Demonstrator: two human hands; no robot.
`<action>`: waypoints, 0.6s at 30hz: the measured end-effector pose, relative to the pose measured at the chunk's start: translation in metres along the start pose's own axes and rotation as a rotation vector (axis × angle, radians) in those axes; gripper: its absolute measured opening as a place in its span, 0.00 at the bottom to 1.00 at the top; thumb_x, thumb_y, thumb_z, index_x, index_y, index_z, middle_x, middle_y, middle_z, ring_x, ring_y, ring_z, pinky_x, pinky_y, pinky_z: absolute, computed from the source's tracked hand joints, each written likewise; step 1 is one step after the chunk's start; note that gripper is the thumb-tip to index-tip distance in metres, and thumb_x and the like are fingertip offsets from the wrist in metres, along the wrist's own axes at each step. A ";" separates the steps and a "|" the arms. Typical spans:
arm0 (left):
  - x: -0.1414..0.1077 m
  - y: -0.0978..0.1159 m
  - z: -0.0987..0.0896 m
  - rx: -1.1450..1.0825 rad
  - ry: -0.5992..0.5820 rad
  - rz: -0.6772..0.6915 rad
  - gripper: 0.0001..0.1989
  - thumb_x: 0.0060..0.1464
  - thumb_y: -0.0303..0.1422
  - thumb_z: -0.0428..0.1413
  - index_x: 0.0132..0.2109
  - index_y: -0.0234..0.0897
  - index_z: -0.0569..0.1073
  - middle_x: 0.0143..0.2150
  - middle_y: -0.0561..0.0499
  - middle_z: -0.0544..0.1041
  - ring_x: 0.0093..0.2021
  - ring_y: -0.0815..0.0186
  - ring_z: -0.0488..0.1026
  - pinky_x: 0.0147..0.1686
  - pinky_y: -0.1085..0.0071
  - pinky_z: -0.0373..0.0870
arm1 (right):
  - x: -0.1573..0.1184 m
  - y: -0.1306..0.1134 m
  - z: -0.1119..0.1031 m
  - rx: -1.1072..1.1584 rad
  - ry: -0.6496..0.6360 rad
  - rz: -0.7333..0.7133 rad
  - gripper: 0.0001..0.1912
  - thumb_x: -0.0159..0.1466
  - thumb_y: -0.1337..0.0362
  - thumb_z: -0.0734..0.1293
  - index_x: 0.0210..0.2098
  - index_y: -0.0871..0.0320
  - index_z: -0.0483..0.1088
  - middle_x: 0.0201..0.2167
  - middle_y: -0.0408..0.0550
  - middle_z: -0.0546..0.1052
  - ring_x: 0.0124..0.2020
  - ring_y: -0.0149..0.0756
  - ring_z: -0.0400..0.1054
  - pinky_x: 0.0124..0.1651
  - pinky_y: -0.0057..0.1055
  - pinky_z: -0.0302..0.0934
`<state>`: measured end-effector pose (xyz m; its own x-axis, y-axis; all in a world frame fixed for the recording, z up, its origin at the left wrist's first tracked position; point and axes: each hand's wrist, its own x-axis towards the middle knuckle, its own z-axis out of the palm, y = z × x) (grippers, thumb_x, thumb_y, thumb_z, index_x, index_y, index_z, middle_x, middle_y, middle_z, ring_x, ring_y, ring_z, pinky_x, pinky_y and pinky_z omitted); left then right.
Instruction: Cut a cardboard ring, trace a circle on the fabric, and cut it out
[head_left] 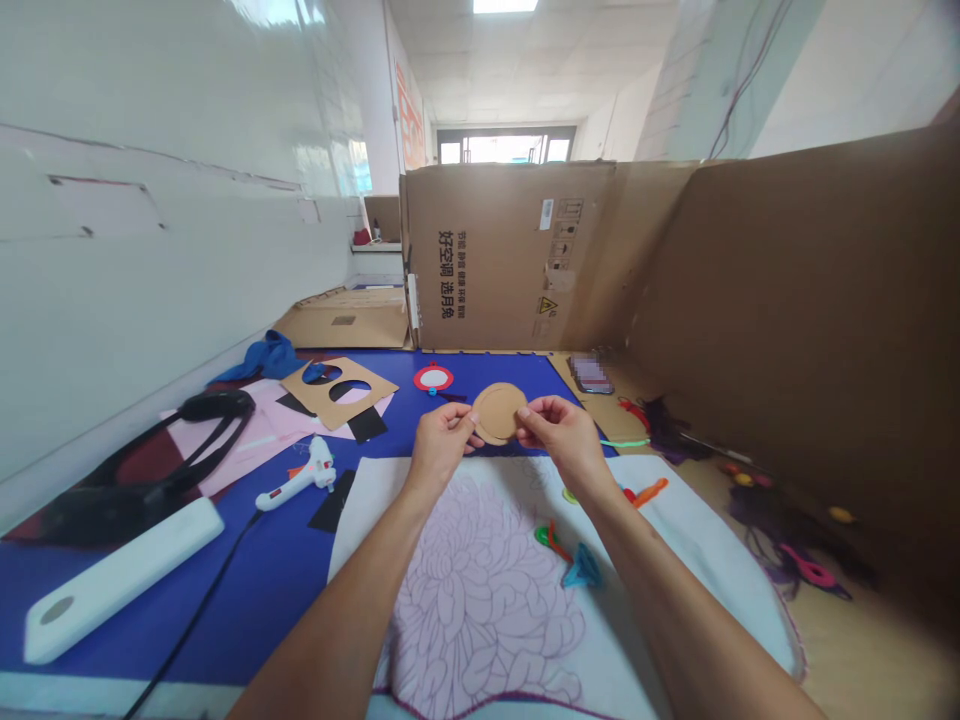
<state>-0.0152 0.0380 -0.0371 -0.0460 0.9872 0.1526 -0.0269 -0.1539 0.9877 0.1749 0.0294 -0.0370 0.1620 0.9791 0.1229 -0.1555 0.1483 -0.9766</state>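
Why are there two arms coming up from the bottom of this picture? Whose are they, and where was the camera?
A person wore this camera on their head, so the picture shows what that person sees when looking forward and down. The two arms are that person's own. Their left hand and right hand hold a round piece of cardboard by its edges. Under the hands lies a white cloth with a big pink flower on it. Next to the cloth is a blue mat. On the mat are a hot glue gun, a cardboard sheet with two round holes, and a red ring.
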 end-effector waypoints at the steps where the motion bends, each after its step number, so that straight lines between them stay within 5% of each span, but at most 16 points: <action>1: 0.000 0.000 0.000 0.000 0.000 0.000 0.05 0.56 0.33 0.65 0.37 0.36 0.82 0.25 0.51 0.82 0.24 0.66 0.79 0.23 0.77 0.70 | 0.000 0.000 0.000 -0.003 -0.003 0.002 0.26 0.47 0.47 0.86 0.31 0.56 0.75 0.24 0.45 0.80 0.24 0.35 0.77 0.30 0.31 0.76; 18: -0.001 0.000 0.000 0.014 -0.004 -0.006 0.06 0.55 0.34 0.65 0.36 0.36 0.81 0.24 0.51 0.80 0.23 0.67 0.79 0.23 0.77 0.69 | -0.001 0.000 0.002 -0.049 0.005 -0.011 0.26 0.47 0.46 0.84 0.31 0.57 0.74 0.23 0.44 0.79 0.24 0.34 0.76 0.28 0.27 0.73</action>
<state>-0.0153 0.0376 -0.0375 -0.0423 0.9883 0.1467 -0.0136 -0.1474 0.9890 0.1731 0.0290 -0.0365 0.1688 0.9767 0.1329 -0.1055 0.1519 -0.9827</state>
